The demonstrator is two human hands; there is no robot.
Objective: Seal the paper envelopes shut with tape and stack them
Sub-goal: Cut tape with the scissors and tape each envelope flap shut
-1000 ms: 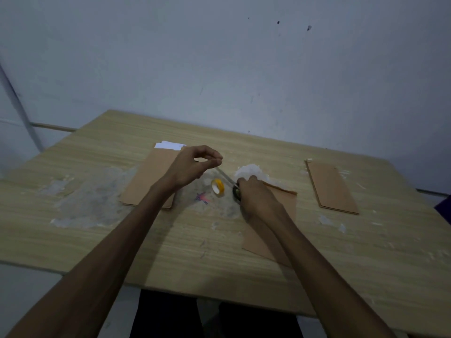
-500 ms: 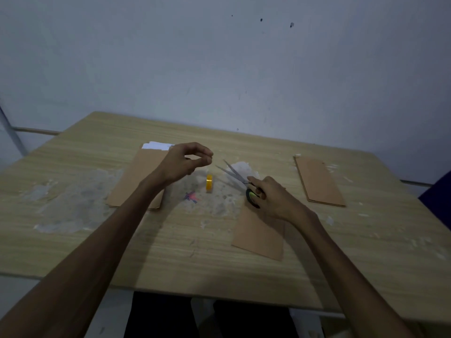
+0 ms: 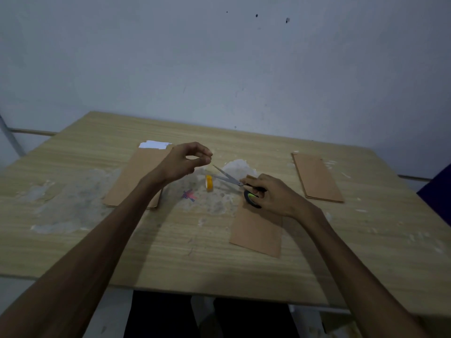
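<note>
A brown envelope [image 3: 256,232] lies on the wooden table [image 3: 170,252] under my right hand [image 3: 273,195]. That hand grips scissors [image 3: 228,178] by their dark handles, blades open and pointing left. A small yellow tape roll [image 3: 209,183] stands on edge just left of the blades. My left hand [image 3: 185,162] hovers above the table with thumb and fingertips pinched together; any tape strip between them is too thin to see. A pile of brown envelopes [image 3: 139,176] with white paper [image 3: 155,144] sticking out lies at the left. Another brown envelope stack [image 3: 317,178] lies at the right.
Patches of dried glue or tape residue [image 3: 61,203] mark the table's left and middle. A small pink-blue scrap [image 3: 189,195] lies near the tape roll. A grey wall stands behind the table. A dark blue object [image 3: 439,193] shows at the right edge.
My right hand with the scissors has pulled back to the right, off the tape, and the blades have opened. My left hand stays raised and pinched. The tape roll now stands on edge.
</note>
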